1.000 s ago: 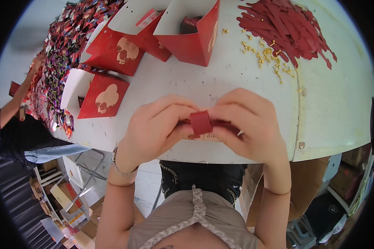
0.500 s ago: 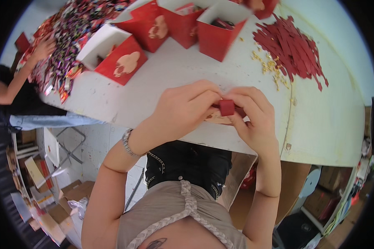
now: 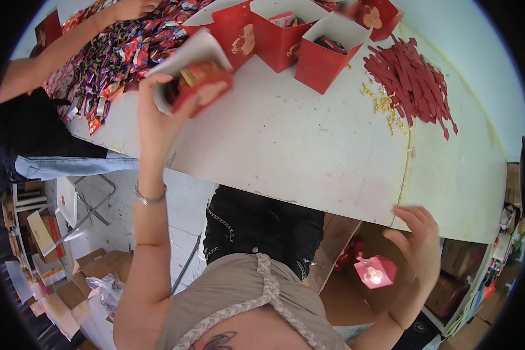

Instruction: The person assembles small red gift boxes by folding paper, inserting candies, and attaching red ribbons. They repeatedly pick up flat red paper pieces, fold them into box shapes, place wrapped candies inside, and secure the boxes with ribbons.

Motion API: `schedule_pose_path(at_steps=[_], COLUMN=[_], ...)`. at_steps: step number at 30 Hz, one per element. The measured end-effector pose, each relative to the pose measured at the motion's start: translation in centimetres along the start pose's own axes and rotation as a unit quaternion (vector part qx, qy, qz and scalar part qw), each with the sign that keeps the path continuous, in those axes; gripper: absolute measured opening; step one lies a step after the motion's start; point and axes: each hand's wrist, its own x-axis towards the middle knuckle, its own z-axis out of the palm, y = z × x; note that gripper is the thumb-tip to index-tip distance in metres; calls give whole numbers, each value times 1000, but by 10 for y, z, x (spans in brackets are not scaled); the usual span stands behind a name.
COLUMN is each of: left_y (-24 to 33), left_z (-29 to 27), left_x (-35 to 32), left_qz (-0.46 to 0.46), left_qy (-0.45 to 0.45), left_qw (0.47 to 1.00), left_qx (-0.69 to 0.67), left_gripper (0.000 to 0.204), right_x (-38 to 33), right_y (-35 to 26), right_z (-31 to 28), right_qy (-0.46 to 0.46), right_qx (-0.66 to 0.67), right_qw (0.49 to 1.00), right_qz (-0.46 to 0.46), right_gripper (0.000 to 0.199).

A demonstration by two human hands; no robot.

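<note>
Open-topped red box, its white inside packed with wrapped pieces, hangs tilted in the left hand of a worker at a pale table, in the far-left part of the surface beside a heap of colourful wrapped packets. The left fingers and thumb pinch the box near one lower side; blur hides exactly where each fingertip presses. The right hand, fingers spread and holding nothing, hangs beyond the near table edge, just beside a small closed red box seen against an open cardboard carton. Whether that smaller box is in the air or at rest inside cannot be told.

The likeliest mishap, by the look of it, is a spill: an open mouth, a tilt and a single-handed hold could let pieces slide over the rim. Too tight a pinch could buckle walls that appear thin; too loose a one could let the box twist. A wide swing might clip the standing red boxes beyond, or the arm of a co-worker reaching across the heap. At the carton, a poor landing could crease the smaller box or catch it on the edge.
</note>
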Motion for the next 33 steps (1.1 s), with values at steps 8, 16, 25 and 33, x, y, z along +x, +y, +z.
schedule_pose_path(at_steps=[8,16,25,33], left_y=[76,72,97,120], left_z=[81,118,116,109], left_x=[-72,-74,-54,-44], left_qz=[-37,-10,-56,-213], left_qy=[-213,-176,-113,-164], left_qw=[846,826,922,844], left_qx=[-487,-536,-367,-464], left_gripper=[83,57,14,16], right_x=[99,109,114,118], right_y=[-18,-42,-50,-50], right_z=[109,137,142,143], right_qy=[127,341,454,453], right_qx=[451,498,427,429], right_qw=[866,775,781,781], right_qz=[-174,-190,-40,-22], right_gripper=[60,35,14,12])
